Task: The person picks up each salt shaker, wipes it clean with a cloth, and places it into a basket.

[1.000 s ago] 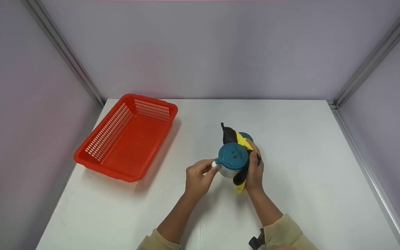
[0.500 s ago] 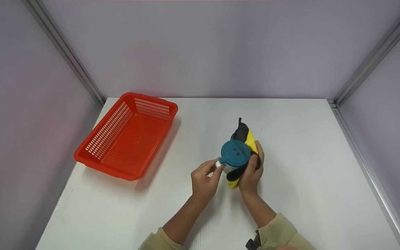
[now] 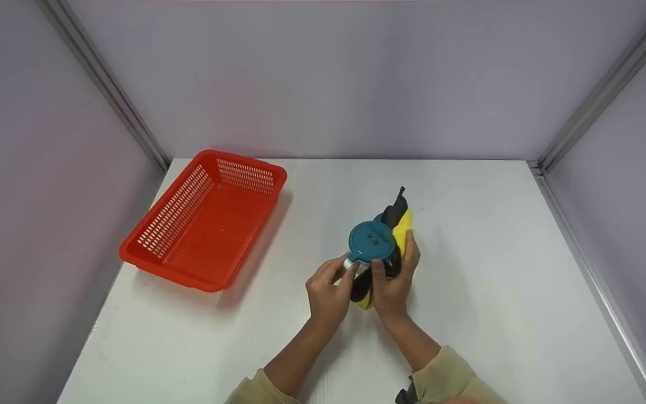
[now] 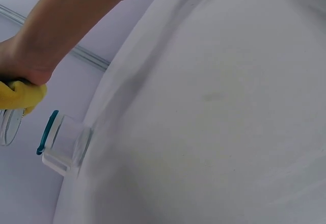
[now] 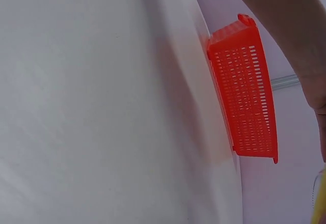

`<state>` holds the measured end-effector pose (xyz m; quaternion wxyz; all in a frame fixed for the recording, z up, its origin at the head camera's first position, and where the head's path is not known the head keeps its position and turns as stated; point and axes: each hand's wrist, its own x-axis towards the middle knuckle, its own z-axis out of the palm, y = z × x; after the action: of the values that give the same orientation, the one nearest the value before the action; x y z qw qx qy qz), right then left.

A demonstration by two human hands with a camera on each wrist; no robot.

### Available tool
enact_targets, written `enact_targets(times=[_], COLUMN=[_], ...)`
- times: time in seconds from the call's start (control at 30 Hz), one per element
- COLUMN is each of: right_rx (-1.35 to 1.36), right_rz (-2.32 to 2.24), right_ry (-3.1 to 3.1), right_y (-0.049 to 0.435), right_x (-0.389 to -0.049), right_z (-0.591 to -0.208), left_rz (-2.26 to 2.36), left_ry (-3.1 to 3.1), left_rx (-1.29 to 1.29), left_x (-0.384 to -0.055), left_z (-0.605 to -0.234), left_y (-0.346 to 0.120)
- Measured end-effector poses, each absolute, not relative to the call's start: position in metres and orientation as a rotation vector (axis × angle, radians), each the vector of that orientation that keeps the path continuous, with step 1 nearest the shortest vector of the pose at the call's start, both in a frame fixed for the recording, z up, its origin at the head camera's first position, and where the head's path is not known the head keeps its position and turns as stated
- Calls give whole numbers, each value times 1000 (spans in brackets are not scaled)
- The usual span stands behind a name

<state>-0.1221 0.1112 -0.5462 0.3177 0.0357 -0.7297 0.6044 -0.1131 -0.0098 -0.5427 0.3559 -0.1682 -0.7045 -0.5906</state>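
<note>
A glass jar with a teal lid and a white side handle is held above the white table. My left hand pinches the handle between thumb and fingers. On the jar's right side, my right hand grips a soft black-and-yellow cloth against the glass, its thumb just below the lid. Yellow cloth and part of the held jar show in the left wrist view. Another lidded jar stands upright on the table, mostly hidden behind the held one in the head view.
A red plastic basket with slotted sides sits at the table's left; nothing shows inside it. The right wrist view shows the basket side-on. Grey panel walls enclose the white table at the back and sides.
The cloth has turned clockwise around the held jar, its top end going right and its lower end left. My right thumb has shifted left to just below the lid. The left hand keeps the handle.
</note>
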Motion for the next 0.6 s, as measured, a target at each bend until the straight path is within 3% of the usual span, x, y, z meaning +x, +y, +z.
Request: enact_targets(times=[0.3,0.6], right_rx=[260,245], right_rz=[1521,1360], right_ry=[-2046,-2155], right_y=[111,113], right_x=[-121,-119], right_z=[-547,-552], left_rz=[-1493,-1520], left_ry=[-1817,-1830], left_rx=[-378,-336], left_x=[-106,-105], left_z=[-509,-506], left_y=[-17,-19])
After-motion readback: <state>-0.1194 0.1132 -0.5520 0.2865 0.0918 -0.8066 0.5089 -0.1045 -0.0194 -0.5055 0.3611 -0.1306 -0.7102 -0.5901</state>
